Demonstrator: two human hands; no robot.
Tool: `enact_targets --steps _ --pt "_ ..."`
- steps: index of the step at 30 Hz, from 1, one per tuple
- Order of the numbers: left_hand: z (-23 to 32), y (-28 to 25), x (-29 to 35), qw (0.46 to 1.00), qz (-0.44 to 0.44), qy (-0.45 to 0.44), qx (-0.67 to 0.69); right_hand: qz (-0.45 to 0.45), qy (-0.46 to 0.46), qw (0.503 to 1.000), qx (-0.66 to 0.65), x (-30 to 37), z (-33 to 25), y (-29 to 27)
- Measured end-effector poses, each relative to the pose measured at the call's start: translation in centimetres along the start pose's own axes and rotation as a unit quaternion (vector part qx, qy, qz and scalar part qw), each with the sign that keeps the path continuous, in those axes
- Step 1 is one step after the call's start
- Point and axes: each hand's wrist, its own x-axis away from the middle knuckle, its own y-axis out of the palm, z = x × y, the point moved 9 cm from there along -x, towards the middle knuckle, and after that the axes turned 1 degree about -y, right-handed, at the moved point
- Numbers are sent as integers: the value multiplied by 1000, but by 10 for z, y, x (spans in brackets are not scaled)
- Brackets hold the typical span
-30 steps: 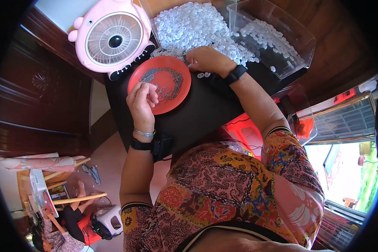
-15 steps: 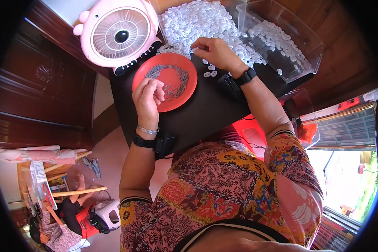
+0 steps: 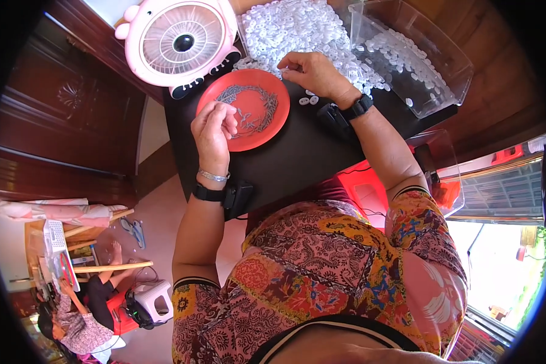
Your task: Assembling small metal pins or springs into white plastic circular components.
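Observation:
My left hand (image 3: 215, 128) hovers over the near left rim of a round red plate (image 3: 244, 143), fingers curled in and thumb against them. Whatever those fingers hold, if anything, is too small to make out. Small grey pin-like pieces (image 3: 267, 110) lie in a ring on the plate. Just beyond the plate's right rim, my right hand (image 3: 315, 76) pinches a small white plastic piece (image 3: 284, 70) between thumb and fingertips. Behind that hand spreads a large heap of white oval plastic pieces (image 3: 294, 30), and a few loose ones (image 3: 308, 101) lie by its wrist.
A pink animal-shaped fan (image 3: 183, 42) stands at the back left of the dark table (image 3: 285, 161). At the back right, a clear plastic bin (image 3: 428, 108) lies with more white pieces inside. Another person (image 3: 88, 318) sits at the lower left, beside a white stool (image 3: 155, 300).
The whole view has shifted slightly, with the plate and fan a little higher and further right. Against the table, my right hand has come slightly nearer, covering some loose pieces. Both hands remain closed.

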Motion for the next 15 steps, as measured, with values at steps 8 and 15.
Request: enact_targets --steps 8,15 --pt "-6 0 0 1000 4 -15 -6 -18 37 992 -122 2 -6 9" --pt "-14 13 1 997 -47 -53 -26 -94 18 955 -282 10 -41 39"
